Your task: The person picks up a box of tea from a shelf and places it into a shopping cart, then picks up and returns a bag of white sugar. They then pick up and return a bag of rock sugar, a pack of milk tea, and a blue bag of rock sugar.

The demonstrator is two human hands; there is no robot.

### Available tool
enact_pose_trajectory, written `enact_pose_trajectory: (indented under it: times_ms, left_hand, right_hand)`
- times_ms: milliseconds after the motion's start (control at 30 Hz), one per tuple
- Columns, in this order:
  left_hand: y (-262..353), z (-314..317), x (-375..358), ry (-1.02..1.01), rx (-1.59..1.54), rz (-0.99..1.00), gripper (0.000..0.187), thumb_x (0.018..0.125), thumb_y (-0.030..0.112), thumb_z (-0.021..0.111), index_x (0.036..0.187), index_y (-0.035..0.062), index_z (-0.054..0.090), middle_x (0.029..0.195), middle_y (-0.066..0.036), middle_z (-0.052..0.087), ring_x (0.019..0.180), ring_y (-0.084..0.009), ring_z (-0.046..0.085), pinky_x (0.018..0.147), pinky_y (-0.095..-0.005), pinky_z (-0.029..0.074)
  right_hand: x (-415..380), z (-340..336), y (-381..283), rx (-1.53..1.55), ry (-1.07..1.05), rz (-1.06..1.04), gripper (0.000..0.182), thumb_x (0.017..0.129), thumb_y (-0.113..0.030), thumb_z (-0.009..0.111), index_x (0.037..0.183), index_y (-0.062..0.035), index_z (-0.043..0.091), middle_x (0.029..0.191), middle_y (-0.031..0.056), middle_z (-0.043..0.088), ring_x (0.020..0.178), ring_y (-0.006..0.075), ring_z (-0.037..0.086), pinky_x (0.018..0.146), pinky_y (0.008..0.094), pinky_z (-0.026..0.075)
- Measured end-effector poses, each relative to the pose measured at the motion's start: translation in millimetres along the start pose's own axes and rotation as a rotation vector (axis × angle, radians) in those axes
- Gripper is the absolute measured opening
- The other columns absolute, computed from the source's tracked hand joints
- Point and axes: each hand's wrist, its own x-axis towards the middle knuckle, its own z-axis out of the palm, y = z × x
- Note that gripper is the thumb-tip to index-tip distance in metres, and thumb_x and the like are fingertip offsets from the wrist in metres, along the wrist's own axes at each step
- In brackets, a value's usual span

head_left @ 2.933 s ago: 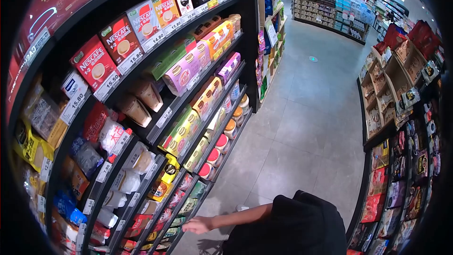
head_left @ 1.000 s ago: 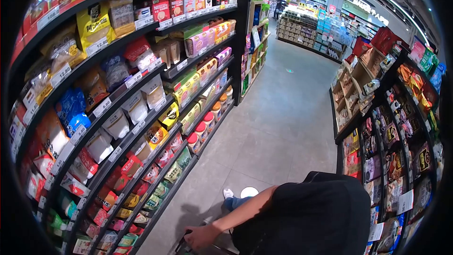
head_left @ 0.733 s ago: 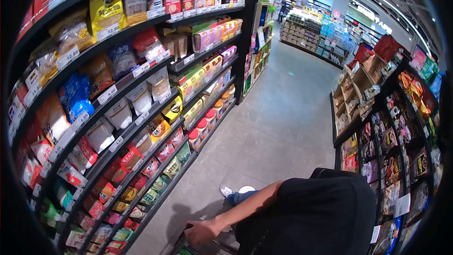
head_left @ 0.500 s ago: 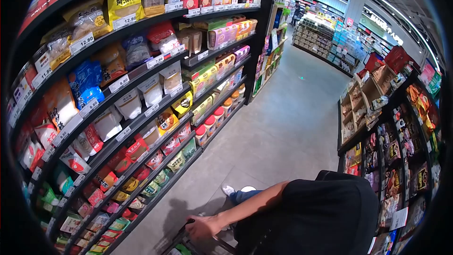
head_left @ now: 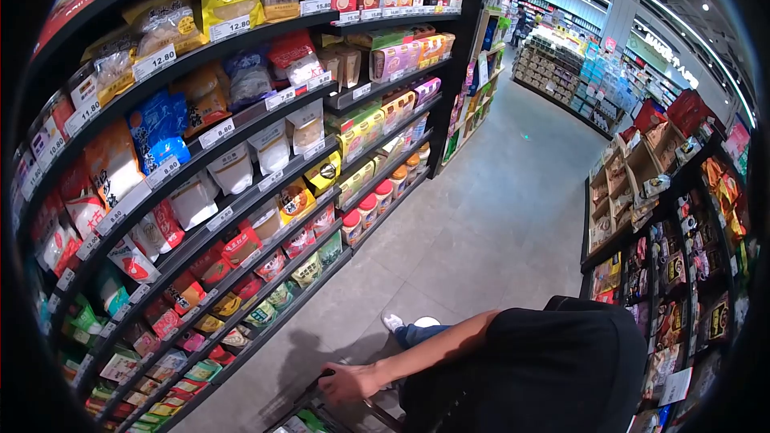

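Observation:
My right hand [head_left: 349, 382] is wrapped round the end of a dark cart handle [head_left: 383, 415] at the bottom of the view. My right arm, bare below a black sleeve, reaches across from the right. Part of the cart shows below the hand, with green and white packages [head_left: 303, 423] in it. My left hand is out of view. Left of my hand stands a long curved-looking shelf [head_left: 265, 180] of bagged and boxed goods with price tags.
Grey floor [head_left: 473, 216] runs up the aisle. On the right are a wooden display rack [head_left: 622, 184] and dark shelves of snack packets [head_left: 670, 273]. Further back stands a stocked display [head_left: 553, 72], with a distant person [head_left: 520, 24] beyond. A shoe [head_left: 391, 321] shows beside my arm.
The view has turned slightly, so the left shelves and the far displays appear further right. My right hand keeps its hold on the cart handle.

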Motion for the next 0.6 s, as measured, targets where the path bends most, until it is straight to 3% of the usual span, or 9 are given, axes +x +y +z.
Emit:
enact_pose_trajectory:
  times_ms: [267,600]
  left_hand:
    - [7.0,1.6,-0.8,-0.016,0.008,-0.016,0.039,0.081,0.009,0.064,0.115,-0.0054,0.052,0.106,-0.019,0.058,0.096,-0.0287,0.058,0.087,-0.0387,0.047]
    - [21.6,7.7,-2.9,-0.044,0.037,-0.033,0.040,0.080,0.008,0.065,0.116,-0.0055,0.052,0.107,-0.019,0.059,0.097,-0.0281,0.059,0.087,-0.0382,0.047]
  right_hand:
    - [1.1,-2.7,-1.4,-0.052,-0.113,0.050,0.009,0.075,-0.021,0.060,0.083,-0.0178,0.062,0.086,-0.0019,0.058,0.107,0.0204,0.046,0.101,0.0525,0.024]
    - [0.0,14.2,5.3,0.044,0.010,0.034,0.007,0.073,-0.020,0.060,0.078,-0.0163,0.061,0.082,-0.0024,0.058,0.102,0.0208,0.048,0.100,0.0537,0.025]
